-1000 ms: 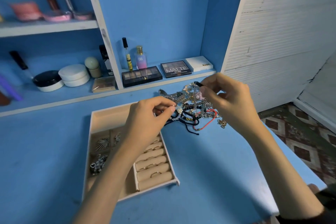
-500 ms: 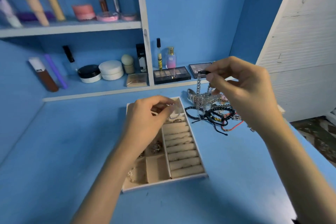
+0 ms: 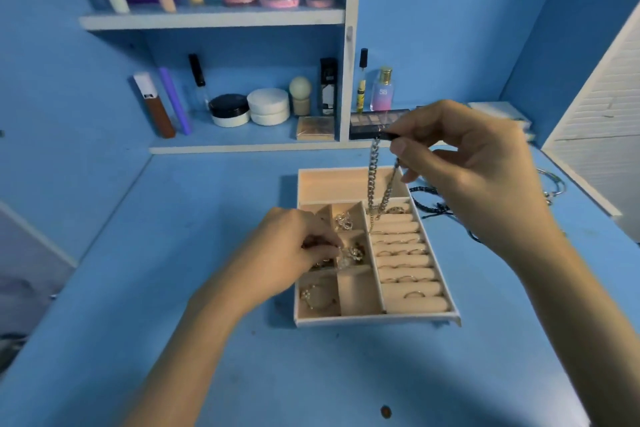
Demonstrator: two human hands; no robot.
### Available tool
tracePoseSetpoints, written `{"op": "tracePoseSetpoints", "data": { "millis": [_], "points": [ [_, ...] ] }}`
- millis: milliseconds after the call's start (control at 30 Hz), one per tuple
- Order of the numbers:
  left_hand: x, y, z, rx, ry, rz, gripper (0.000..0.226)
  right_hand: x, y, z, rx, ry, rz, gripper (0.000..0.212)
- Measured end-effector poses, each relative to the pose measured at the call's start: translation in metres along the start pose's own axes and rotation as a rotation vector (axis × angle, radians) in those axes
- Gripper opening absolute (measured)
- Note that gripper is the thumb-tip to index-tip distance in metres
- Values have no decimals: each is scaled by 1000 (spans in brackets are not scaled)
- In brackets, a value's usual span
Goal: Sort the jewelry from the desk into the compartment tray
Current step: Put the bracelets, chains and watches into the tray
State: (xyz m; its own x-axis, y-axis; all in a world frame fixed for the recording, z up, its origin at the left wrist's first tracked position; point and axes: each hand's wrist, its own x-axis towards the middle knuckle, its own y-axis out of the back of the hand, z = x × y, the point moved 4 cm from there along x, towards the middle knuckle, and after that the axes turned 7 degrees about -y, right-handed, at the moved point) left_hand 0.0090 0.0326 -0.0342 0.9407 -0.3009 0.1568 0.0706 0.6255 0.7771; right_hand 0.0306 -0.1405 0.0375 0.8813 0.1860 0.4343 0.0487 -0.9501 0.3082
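The right hand [image 3: 485, 177] pinches the dark end of a chain [image 3: 373, 180] between thumb and forefinger, its other fingers loosely curled. The chain hangs in a loop below the fingertips, its low end over the tray [image 3: 377, 320], at the top of the ring rolls. The left hand [image 3: 287, 253] is bent over the tray's small left compartments, fingertips closed on a small glittering piece [image 3: 343, 256] just above a middle compartment. Dark cords [image 3: 429, 208] lie on the desk [image 3: 207, 357] partly hidden under the right hand. Rings [image 3: 414, 295] sit in the rolls, right of the left hand.
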Motion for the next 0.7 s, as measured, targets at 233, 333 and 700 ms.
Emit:
{"op": "tracePoseSetpoints", "data": {
  "millis": [233,333,700],
  "points": [
    [-13,1,-5,162,-15,-158,9,-8,-14,-10,-11,-5,-65,11],
    [-15,2,-1,165,2,-190,9,-12,-18,-14,-25,10,-85,10],
    [-18,-3,1,147,52,-248,8,-35,-23,-9,-38,-53,-210,6]
  ]
}}
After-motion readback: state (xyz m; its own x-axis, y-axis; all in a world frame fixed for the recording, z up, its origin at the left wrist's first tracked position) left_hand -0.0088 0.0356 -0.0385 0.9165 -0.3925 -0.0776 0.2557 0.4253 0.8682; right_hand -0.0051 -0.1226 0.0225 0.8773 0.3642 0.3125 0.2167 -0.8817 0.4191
